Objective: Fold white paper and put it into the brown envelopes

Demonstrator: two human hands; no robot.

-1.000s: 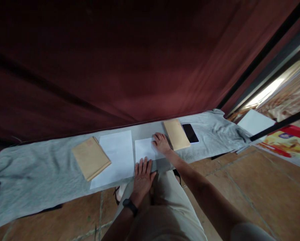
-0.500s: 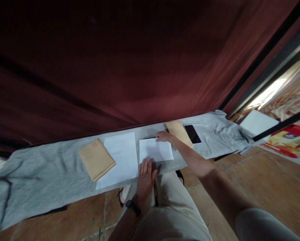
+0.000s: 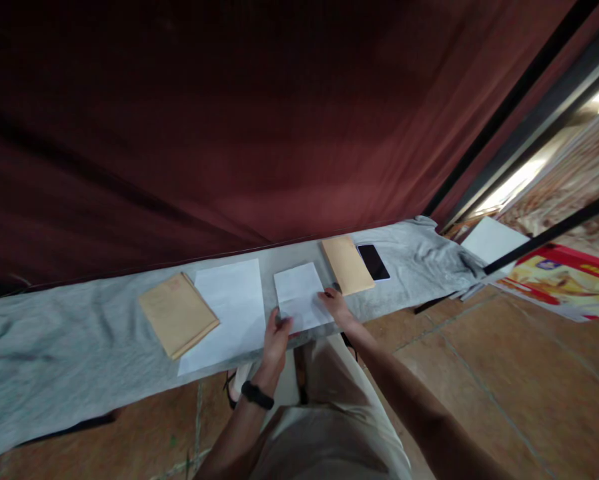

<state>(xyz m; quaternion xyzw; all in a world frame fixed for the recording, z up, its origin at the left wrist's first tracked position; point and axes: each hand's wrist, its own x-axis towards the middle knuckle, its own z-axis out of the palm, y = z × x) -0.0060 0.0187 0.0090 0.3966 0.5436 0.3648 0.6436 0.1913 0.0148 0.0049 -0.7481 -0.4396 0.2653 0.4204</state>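
A folded white sheet of paper (image 3: 302,293) lies on the grey cloth in front of me. My left hand (image 3: 276,343), with a dark band on its wrist, grips the near left corner of it between thumb and fingers. At the right edge my right hand (image 3: 335,305) holds the same sheet, its fingertips partly hidden. Left of the folded paper is a larger flat white sheet (image 3: 234,307). Several brown envelopes (image 3: 177,313) rest over that sheet's left side. Another brown envelope (image 3: 348,265) lies just beyond my right hand.
A dark-screened phone (image 3: 373,262) lies right of the envelope. The grey cloth (image 3: 74,340) covers a long narrow bench. Behind it hangs a dark red curtain (image 3: 279,147). At the right stand a black bar (image 3: 554,230) and a red and yellow printed box (image 3: 569,280) above the tiled floor (image 3: 459,373).
My right hand has come from the folded paper's far edge to its right edge. My left hand, flat before, now grips the near left corner. The paper has turned slightly.
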